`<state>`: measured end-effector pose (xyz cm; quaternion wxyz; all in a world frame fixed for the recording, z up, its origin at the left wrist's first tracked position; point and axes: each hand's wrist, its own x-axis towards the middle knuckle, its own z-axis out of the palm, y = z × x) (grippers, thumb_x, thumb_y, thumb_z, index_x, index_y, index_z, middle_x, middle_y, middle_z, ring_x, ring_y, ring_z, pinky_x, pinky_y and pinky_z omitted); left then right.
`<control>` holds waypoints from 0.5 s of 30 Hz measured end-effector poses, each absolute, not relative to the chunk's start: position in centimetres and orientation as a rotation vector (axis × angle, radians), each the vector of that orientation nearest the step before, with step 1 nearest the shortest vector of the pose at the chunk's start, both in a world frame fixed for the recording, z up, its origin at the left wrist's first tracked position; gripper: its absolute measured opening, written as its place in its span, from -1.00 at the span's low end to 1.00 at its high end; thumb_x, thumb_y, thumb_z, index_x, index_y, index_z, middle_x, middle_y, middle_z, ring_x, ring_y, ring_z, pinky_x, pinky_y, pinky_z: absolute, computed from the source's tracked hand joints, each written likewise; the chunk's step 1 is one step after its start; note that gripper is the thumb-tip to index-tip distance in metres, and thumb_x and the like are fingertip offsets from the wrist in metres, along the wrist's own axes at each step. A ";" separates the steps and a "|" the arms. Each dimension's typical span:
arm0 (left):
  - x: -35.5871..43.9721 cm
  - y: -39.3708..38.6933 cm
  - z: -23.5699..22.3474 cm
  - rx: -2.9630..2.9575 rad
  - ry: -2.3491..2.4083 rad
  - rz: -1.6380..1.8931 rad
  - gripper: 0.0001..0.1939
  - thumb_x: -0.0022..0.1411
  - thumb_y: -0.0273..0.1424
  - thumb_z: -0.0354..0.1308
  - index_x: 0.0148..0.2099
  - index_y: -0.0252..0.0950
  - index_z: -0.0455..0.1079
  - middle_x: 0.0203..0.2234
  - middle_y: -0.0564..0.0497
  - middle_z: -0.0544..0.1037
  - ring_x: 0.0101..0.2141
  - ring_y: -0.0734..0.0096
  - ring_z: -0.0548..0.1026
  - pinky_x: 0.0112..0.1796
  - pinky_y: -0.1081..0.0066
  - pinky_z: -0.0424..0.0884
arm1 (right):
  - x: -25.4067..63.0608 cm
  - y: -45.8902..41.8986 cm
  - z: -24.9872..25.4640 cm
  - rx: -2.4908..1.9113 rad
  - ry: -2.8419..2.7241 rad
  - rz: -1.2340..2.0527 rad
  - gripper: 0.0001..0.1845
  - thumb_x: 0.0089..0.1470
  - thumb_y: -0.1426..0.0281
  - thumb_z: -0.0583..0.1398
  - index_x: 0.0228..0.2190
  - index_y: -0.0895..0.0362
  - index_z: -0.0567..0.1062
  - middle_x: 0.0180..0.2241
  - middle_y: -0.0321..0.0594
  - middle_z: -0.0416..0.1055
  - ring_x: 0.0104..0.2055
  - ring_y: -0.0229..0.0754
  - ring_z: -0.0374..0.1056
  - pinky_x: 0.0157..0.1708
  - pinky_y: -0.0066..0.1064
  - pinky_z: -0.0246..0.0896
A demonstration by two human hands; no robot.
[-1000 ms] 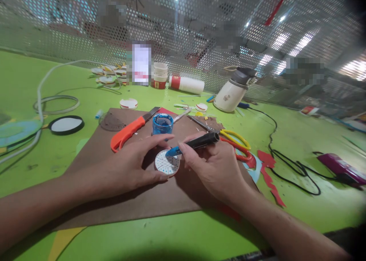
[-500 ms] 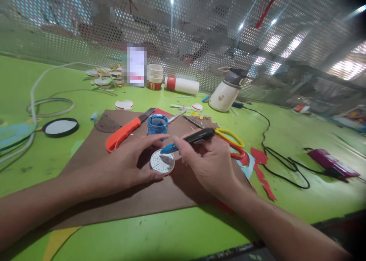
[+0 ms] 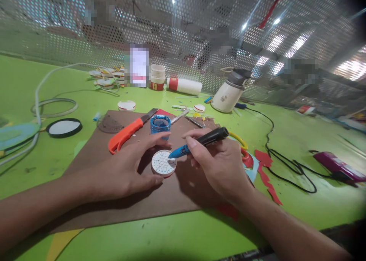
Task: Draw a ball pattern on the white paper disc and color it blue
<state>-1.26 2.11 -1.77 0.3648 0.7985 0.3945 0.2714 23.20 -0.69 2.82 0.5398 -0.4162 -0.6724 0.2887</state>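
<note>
A small white disc [image 3: 163, 163] marked with ruled lines and blue dots lies on a brown board [image 3: 120, 192]. My left hand [image 3: 126, 165] curves around the disc's left side, thumb and index finger touching its rim. My right hand [image 3: 220, 162] grips a black pen with a blue tip [image 3: 200, 142], and the tip rests on the disc's right edge. A blue paint pot [image 3: 160, 124] stands open just behind the disc.
An orange utility knife [image 3: 127, 133] lies left of the pot. Yellow and red scissors [image 3: 243, 148] and red paper scraps [image 3: 267, 173] sit to the right. A black cable [image 3: 286, 165], a white kettle [image 3: 230, 91], stacked paper cups [image 3: 158, 76] and a black-rimmed disc [image 3: 64, 127] lie around the green table.
The pen tip has shifted from the middle of the disc to its right edge. More blue dots show on the disc. My left hand keeps its hold.
</note>
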 end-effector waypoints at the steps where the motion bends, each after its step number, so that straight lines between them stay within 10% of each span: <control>1: -1.2 2.1 -1.7 2.049 1.022 0.682 -0.05 0.33 0.01 0.51 0.66 -0.06 0.40 0.46 -0.21 0.66 0.44 -0.36 0.62 0.45 -0.19 0.58 | 23.2 -0.7 2.9 -0.984 -1.623 0.698 -0.86 0.30 0.41 0.36 -0.35 0.06 0.69 -0.61 -0.46 0.40 -0.60 -0.32 0.29 -0.59 -0.51 0.23; 15: -0.6 2.5 -2.0 2.018 1.059 0.699 -0.08 0.26 -0.04 0.56 0.60 -0.07 0.49 0.40 -0.18 0.70 0.37 -0.29 0.64 0.40 -0.15 0.58 | 23.1 -0.8 2.5 -1.016 -1.631 0.802 -0.80 0.35 0.32 0.41 -0.37 0.07 0.69 -0.60 -0.45 0.41 -0.57 -0.31 0.30 -0.55 -0.50 0.26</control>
